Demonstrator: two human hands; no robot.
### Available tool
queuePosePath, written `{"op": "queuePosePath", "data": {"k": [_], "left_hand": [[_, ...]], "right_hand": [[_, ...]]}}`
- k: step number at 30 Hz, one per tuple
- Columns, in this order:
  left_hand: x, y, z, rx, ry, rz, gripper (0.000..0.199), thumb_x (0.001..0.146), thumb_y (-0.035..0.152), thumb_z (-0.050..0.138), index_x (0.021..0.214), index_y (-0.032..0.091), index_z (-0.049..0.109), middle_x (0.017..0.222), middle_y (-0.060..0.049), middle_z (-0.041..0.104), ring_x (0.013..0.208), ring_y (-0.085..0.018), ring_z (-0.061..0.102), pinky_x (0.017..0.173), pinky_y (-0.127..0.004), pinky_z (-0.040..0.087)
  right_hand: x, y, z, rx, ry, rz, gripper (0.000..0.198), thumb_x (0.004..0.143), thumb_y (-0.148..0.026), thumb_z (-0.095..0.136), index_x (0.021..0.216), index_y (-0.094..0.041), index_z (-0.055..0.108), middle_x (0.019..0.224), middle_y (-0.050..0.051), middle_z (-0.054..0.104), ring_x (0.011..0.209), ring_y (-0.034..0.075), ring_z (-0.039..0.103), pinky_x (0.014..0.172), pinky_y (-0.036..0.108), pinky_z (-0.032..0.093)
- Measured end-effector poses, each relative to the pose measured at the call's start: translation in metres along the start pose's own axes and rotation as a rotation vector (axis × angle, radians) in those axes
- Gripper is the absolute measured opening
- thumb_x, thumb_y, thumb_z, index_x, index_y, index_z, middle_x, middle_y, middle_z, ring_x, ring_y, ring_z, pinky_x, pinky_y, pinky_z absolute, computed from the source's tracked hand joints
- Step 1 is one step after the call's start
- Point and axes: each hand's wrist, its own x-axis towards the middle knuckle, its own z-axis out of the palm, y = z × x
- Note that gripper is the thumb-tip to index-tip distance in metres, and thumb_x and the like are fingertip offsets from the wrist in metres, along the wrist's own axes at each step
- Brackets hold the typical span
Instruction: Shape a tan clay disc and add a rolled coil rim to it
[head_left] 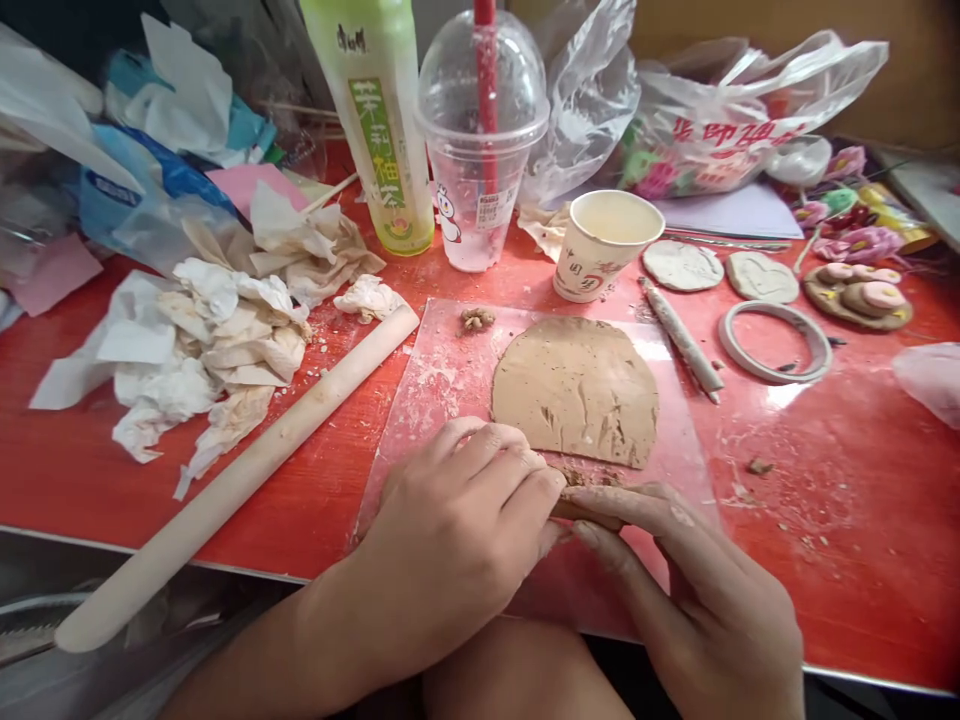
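A flat brown slab of clay (577, 390) with a rounded far edge and a straight near edge lies on a clear plastic sheet (420, 380). Just in front of it, a smaller piece of brown clay (589, 512) is between my two hands. My left hand (469, 510) covers its left end, fingers curled over it and mostly hiding it. On its right end, my right hand (667, 550) pinches the piece between thumb and fingers. A small clay lump (477, 319) sits near the sheet's far left corner.
A wooden rolling pin (247, 470) lies diagonally at left, overhanging the table edge, beside crumpled tissues (217, 340). Behind stand a tea bottle (379, 130), a plastic cup (480, 150) and a paper cup (606, 245). To the right are a tape roll (776, 340) and a grey stick (681, 340).
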Motion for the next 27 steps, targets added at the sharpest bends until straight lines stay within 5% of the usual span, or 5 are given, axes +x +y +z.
{"op": "queuePosePath", "data": {"k": [5,27], "left_hand": [[0.0007,0.0037,0.0052,-0.03,-0.008,0.023,0.008,0.08,0.008,0.054,0.082,0.014,0.06,0.075,-0.002,0.06,0.083,-0.018,0.054,0.081,-0.036,0.043],[-0.0008,0.0033,0.0074,0.021,-0.047,0.071,0.01,0.085,0.017,0.053,0.089,0.014,0.061,0.079,-0.002,0.063,0.085,-0.019,0.055,0.078,-0.038,0.04]], "right_hand": [[-0.005,0.0007,-0.0019,-0.029,0.016,-0.006,0.024,0.085,-0.009,0.053,0.104,-0.022,0.058,0.088,-0.001,0.068,0.077,0.011,0.065,0.071,0.021,0.054],[-0.0094,0.0082,-0.0079,-0.184,-0.021,-0.071,0.026,0.086,-0.016,0.054,0.111,-0.022,0.056,0.096,0.002,0.067,0.087,0.014,0.065,0.077,0.024,0.054]]}}
